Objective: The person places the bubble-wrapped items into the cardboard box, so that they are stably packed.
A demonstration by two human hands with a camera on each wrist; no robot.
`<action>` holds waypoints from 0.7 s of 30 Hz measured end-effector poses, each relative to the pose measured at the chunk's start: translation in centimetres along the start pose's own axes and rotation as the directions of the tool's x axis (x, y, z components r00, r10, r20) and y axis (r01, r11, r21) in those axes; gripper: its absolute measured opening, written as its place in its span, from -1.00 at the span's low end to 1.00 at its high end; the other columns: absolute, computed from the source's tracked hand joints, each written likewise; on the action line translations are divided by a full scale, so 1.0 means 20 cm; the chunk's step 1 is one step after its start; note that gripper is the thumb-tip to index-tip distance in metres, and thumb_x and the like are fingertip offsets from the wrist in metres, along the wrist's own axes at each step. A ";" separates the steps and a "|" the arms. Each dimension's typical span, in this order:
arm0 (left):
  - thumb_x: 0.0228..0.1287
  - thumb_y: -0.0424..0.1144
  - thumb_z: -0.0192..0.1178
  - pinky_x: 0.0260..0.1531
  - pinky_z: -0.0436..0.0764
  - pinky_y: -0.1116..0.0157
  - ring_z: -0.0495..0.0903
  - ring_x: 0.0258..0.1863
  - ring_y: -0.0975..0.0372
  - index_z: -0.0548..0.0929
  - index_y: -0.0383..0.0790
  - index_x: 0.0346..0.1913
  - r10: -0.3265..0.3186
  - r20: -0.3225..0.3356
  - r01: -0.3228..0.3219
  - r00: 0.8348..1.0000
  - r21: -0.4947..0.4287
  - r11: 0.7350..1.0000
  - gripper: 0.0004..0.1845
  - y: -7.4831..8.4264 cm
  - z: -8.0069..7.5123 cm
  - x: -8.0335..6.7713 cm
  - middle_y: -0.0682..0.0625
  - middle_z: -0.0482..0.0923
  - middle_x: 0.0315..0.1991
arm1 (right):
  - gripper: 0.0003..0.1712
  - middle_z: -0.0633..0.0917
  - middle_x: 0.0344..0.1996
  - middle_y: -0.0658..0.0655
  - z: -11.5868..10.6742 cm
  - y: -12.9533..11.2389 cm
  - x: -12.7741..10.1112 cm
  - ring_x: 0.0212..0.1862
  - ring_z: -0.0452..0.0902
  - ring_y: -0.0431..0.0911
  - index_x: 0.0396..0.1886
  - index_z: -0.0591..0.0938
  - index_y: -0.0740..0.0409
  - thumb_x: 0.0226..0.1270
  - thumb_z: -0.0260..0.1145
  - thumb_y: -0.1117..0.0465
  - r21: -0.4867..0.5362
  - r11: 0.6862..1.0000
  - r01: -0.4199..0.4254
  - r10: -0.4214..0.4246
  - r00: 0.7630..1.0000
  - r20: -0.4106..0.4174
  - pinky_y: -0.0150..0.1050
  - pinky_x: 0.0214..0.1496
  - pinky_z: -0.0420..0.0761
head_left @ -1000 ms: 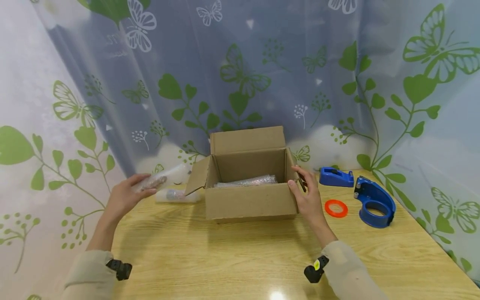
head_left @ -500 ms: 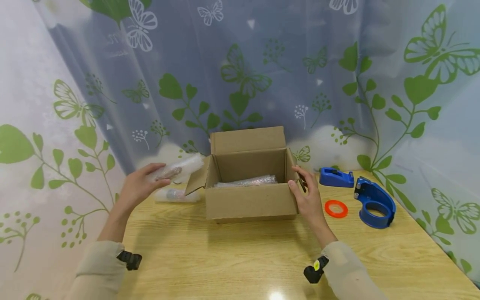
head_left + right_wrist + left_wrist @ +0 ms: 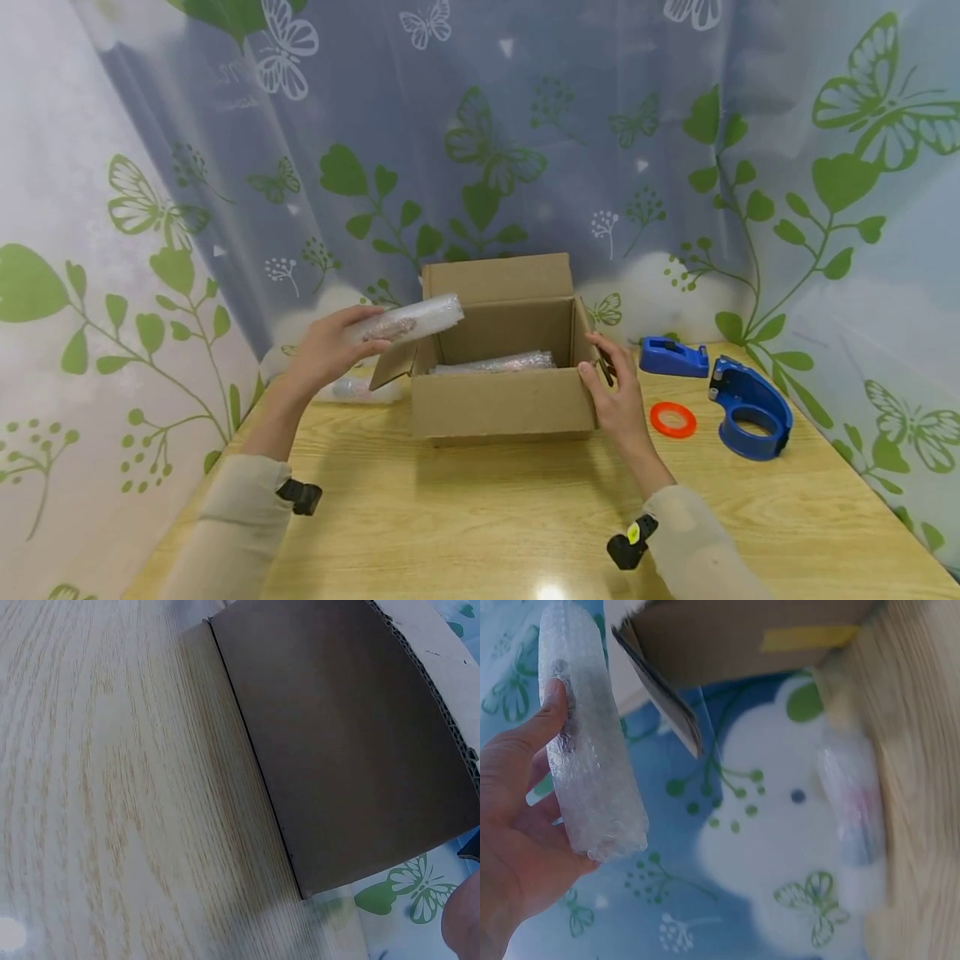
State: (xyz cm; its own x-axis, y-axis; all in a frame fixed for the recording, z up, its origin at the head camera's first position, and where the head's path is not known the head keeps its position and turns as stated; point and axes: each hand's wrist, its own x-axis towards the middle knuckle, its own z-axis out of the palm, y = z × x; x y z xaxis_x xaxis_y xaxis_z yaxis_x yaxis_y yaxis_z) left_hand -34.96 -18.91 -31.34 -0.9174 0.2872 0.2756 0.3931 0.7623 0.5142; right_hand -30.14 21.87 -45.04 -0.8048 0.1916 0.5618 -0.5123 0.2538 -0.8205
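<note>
Head view, progress: one wrapped item (image 3: 491, 363) already lies inside the open cardboard box (image 3: 498, 404); another wrapped bundle (image 3: 358, 389) waits on the counter (image 3: 480, 517) just left of the box; the flaps are up, nothing taped.
Head view, left hand (image 3: 326, 350): its fingers are curled round a bubble-wrapped roll (image 3: 408, 320), held above the box's left flap, not yet inside.
Head view, right hand (image 3: 617, 400): rests against the box's right wall, thumb on the front corner, fingers pinching the right flap.
Head view, tools: blue tape dispenser (image 3: 750, 407), orange ring (image 3: 672, 418) and a small blue holder (image 3: 672, 356) lie right of the box.
Left wrist view, roll (image 3: 592, 750): clear, bubbly wrap over a dark core, gripped between thumb and fingers.
Right wrist view: box wall (image 3: 345, 742) on the counter; only a fingertip shows.
</note>
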 end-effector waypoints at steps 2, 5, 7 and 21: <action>0.32 0.12 0.42 0.45 0.28 -0.24 0.29 0.51 -0.16 0.52 -0.03 0.48 0.019 -0.006 -0.019 1.000 -0.009 1.000 -0.28 0.04 0.03 0.02 -0.14 0.40 0.50 | -0.48 0.41 0.40 0.25 0.00 -0.04 -0.01 0.30 0.32 -0.05 0.48 0.47 0.15 0.59 0.23 0.29 -0.001 1.000 0.000 0.000 1.000 -0.001 -0.22 0.34 0.32; 0.32 0.05 0.44 0.45 0.30 -0.21 0.33 0.49 -0.14 0.54 -0.09 0.46 0.054 -0.010 -0.054 0.998 -0.033 0.998 -0.30 0.09 0.08 0.04 -0.15 0.44 0.47 | -0.48 0.40 0.40 0.32 0.00 -0.12 -0.02 0.29 0.32 -0.01 0.46 0.45 0.27 0.58 0.21 0.33 0.006 1.000 -0.007 0.007 1.000 -0.001 -0.16 0.34 0.32; 0.32 0.00 0.45 0.45 0.31 -0.19 0.35 0.48 -0.14 0.56 -0.13 0.44 0.081 -0.009 -0.081 0.997 -0.048 0.996 -0.32 0.13 0.11 0.06 -0.16 0.47 0.45 | -0.48 0.39 0.40 0.34 0.00 -0.17 -0.03 0.28 0.32 -0.01 0.46 0.45 0.31 0.57 0.21 0.35 0.008 1.000 -0.017 0.017 1.000 0.000 -0.11 0.34 0.32; 0.24 0.09 0.48 0.38 0.45 -0.13 0.42 0.45 -0.07 0.58 -0.03 0.42 0.155 0.050 -0.152 0.987 -0.061 0.986 -0.30 0.35 0.34 0.19 -0.07 0.48 0.45 | -0.48 0.41 0.37 0.30 0.01 -0.08 -0.03 0.29 0.34 0.02 0.47 0.47 0.20 0.58 0.24 0.32 0.005 1.000 0.008 -0.008 1.000 -0.027 -0.20 0.30 0.33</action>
State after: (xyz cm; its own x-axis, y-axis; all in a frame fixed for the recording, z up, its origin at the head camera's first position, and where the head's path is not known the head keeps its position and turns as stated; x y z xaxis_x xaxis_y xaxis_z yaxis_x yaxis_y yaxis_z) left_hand -36.04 -8.58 -32.22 -0.8471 0.4309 0.3109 0.5312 0.6726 0.5151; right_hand -28.96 21.19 -44.10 -0.7922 0.2152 0.5711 -0.5202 0.2511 -0.8163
